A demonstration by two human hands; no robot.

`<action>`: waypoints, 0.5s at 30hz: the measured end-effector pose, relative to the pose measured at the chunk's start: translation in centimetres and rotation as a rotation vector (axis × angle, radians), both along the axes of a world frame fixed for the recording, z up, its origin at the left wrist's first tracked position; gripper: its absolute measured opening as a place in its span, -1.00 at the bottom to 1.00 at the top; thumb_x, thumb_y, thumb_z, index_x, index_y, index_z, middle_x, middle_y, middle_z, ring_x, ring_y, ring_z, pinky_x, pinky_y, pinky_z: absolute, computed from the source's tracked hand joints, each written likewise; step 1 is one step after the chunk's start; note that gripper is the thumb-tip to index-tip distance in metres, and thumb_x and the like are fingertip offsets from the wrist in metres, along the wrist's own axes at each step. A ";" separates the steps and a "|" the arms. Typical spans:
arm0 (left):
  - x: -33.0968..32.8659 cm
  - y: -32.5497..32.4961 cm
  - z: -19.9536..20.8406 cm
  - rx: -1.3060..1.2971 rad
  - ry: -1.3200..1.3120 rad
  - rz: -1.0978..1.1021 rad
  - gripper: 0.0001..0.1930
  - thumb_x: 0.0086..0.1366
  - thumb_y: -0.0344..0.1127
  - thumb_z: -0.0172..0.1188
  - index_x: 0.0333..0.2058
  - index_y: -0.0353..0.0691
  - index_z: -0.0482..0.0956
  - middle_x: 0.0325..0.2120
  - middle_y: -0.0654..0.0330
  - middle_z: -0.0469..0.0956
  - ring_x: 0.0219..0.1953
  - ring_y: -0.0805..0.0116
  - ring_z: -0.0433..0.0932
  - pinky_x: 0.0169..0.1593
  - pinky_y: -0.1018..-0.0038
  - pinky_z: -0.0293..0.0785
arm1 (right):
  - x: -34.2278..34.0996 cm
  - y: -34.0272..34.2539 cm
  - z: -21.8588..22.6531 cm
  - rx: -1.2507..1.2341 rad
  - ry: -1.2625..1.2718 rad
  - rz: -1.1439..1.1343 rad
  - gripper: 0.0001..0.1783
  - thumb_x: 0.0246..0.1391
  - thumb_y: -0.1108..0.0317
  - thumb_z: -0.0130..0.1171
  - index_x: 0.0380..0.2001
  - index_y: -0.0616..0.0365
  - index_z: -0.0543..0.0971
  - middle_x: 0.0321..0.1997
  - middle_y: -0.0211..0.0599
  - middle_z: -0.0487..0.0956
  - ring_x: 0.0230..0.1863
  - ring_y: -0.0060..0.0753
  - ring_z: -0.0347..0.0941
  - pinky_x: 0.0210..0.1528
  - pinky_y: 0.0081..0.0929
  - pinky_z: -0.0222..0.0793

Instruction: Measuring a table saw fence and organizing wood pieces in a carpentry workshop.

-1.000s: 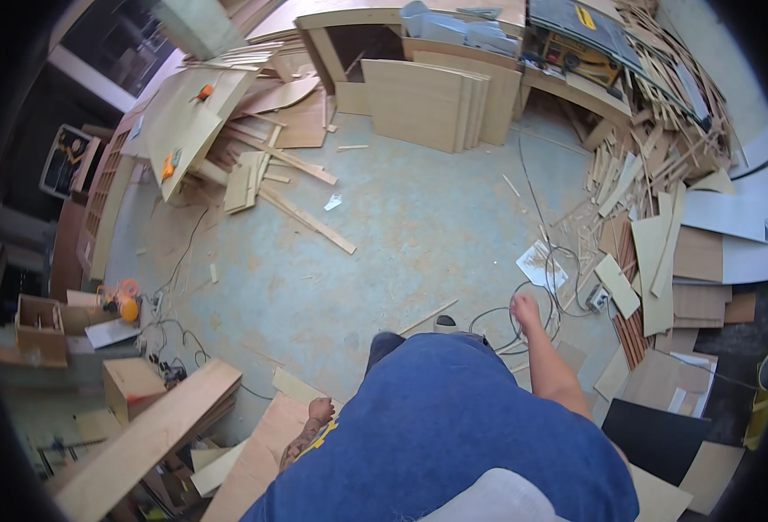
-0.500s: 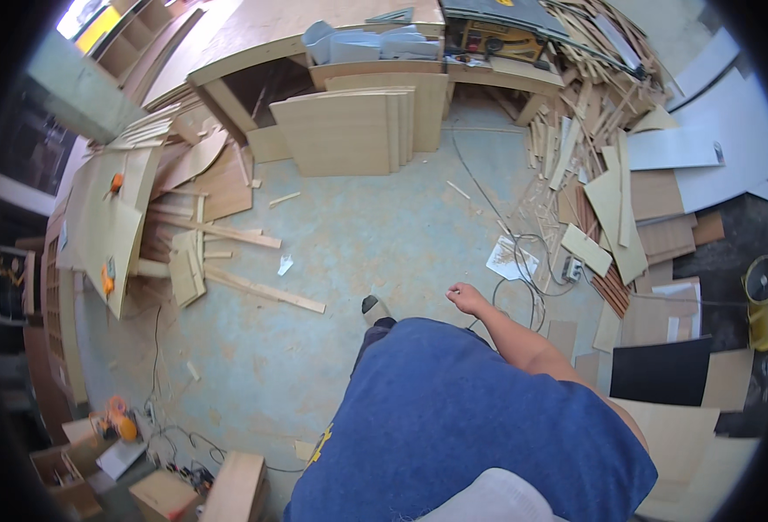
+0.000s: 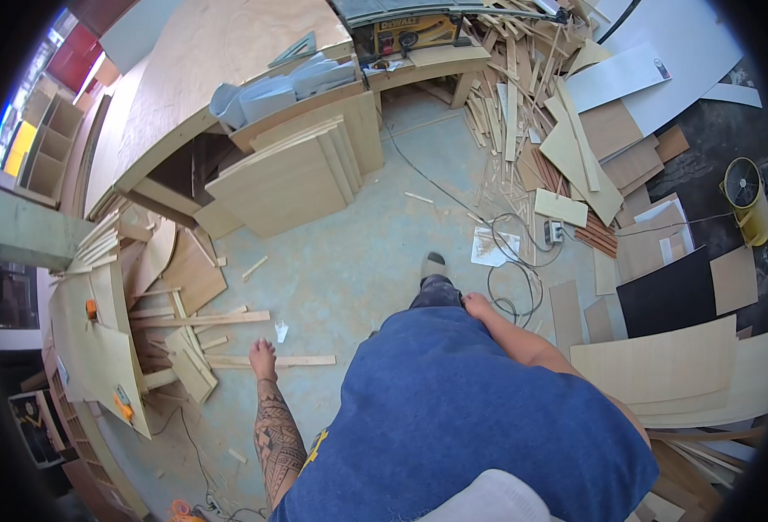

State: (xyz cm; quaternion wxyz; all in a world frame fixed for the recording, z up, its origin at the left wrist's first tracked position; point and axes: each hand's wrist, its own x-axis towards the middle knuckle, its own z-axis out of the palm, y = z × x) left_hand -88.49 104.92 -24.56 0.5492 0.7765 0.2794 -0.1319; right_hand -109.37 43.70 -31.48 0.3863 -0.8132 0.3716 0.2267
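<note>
My left hand hangs out ahead of my left side, its fingers loosely bent and nothing visible in it. Below it in the picture, my tattooed forearm shows. From above, the hand overlaps a long wooden strip on the floor; whether they touch is not clear. My right hand is by my right thigh, fingers curled in; anything inside the fingers is hidden. One shoe is forward on the floor.
Panels lean against a workbench ahead. Offcuts lie left, near a slanted board. A cable loops across the floor by a power strip. Scrap wood and a yellow fan are right.
My left hand and forearm have come into view. My right hand has drawn back towards my thigh. The view has turned right and one foot has stepped forward.
</note>
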 end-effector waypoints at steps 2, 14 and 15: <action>5.0 -6.1 1.7 -0.026 -0.012 -0.045 -0.68 0.41 -0.07 0.03 -0.07 -0.18 0.48 -0.29 0.20 0.59 -0.31 0.42 0.56 -0.36 0.48 0.45 | 1.1 -1.4 -1.6 0.005 0.024 -0.019 -0.59 0.14 0.09 0.11 -0.16 0.17 0.68 -0.12 0.06 0.65 -0.05 0.04 0.58 0.03 -0.20 0.43; 7.2 -32.4 3.3 0.038 0.494 -0.796 -0.65 0.39 -0.13 0.10 -0.04 -0.27 0.56 -0.30 0.18 0.63 -0.37 0.39 0.61 -0.38 0.43 0.50 | 13.7 -20.9 -2.0 0.305 -0.151 -0.459 -0.72 0.17 0.28 0.05 -0.15 0.15 0.62 -0.40 -0.28 0.59 -0.42 -0.49 0.51 -0.37 -0.50 0.43; 7.5 -32.2 3.3 0.107 0.436 -0.773 -0.65 0.38 -0.12 0.11 -0.05 -0.28 0.57 -0.31 0.17 0.63 -0.37 0.38 0.61 -0.37 0.44 0.51 | 14.7 -22.6 -0.5 0.311 -0.191 -0.493 -0.72 0.17 0.27 0.05 -0.13 0.14 0.61 -0.38 -0.28 0.60 -0.42 -0.48 0.50 -0.39 -0.50 0.42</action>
